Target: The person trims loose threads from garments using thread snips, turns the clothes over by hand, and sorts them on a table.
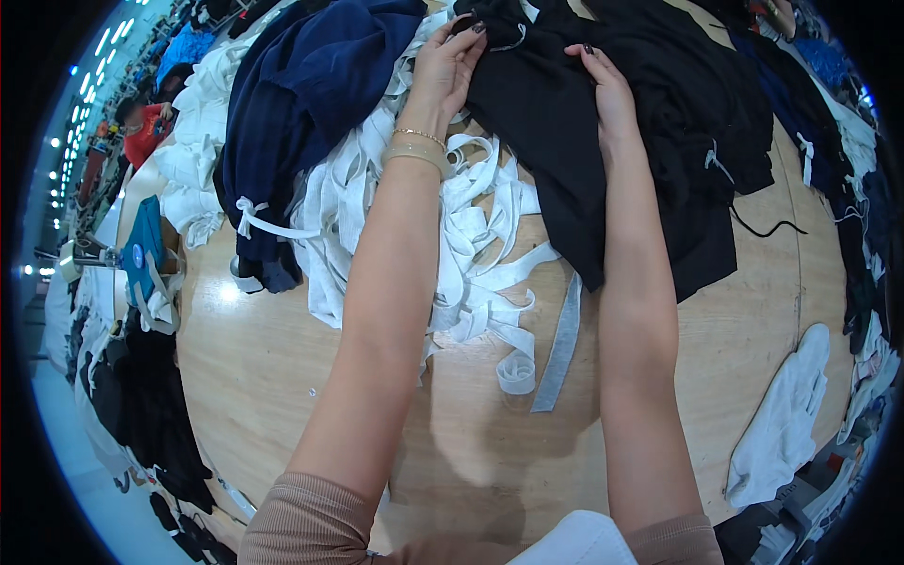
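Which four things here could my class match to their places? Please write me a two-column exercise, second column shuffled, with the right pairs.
1. black cloth
2. white strips
3. navy cloth
4. pale bangle

A. farthest left of the four
B. around a wrist
C. heaped between the dark cloths
D. held by the left hand

Pairs: 1-D, 2-C, 3-A, 4-B

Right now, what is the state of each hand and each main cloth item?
Black fabric: creased, partly gathered
Left hand: fingers pinching black fabric
Right hand: at the black fabric, grip unclear
Navy-blue garment: bunched
White tie: knotted
White fabric strips: tangled, loose
Pale grey strip: unrolled
Light grey cloth piece: lying loose
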`<act>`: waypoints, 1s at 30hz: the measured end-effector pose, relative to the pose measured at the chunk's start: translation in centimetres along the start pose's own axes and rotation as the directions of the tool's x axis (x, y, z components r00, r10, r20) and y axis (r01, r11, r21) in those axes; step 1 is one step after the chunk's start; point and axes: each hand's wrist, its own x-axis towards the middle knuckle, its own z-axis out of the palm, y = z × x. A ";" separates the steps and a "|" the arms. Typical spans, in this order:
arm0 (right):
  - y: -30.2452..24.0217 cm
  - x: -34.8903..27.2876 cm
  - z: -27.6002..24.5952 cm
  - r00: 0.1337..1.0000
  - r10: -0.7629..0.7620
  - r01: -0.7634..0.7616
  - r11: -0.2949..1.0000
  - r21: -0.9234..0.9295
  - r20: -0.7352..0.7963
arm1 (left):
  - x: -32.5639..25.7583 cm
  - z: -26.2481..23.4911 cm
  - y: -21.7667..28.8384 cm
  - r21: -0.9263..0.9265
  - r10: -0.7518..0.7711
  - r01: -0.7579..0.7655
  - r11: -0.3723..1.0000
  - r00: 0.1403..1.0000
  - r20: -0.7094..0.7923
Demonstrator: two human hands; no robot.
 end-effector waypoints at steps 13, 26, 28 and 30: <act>-3.3 -0.4 5.0 0.681 -0.669 0.504 0.134 -0.853 0.298 | -2.3 5.1 1.1 0.170 -0.045 0.034 0.985 0.997 0.061; -4.7 0.4 5.1 0.895 -0.378 0.445 0.775 -0.448 0.235 | -1.9 6.0 2.7 0.273 -0.100 0.049 0.961 0.979 0.176; -5.0 0.3 5.6 0.935 -0.321 0.351 0.899 -0.262 0.150 | -1.9 6.4 3.1 0.331 0.002 -0.026 0.943 0.997 0.072; -5.3 0.1 5.6 0.952 -0.278 0.299 0.935 -0.192 0.128 | -2.0 6.9 2.8 0.517 0.128 -0.131 0.846 0.991 0.041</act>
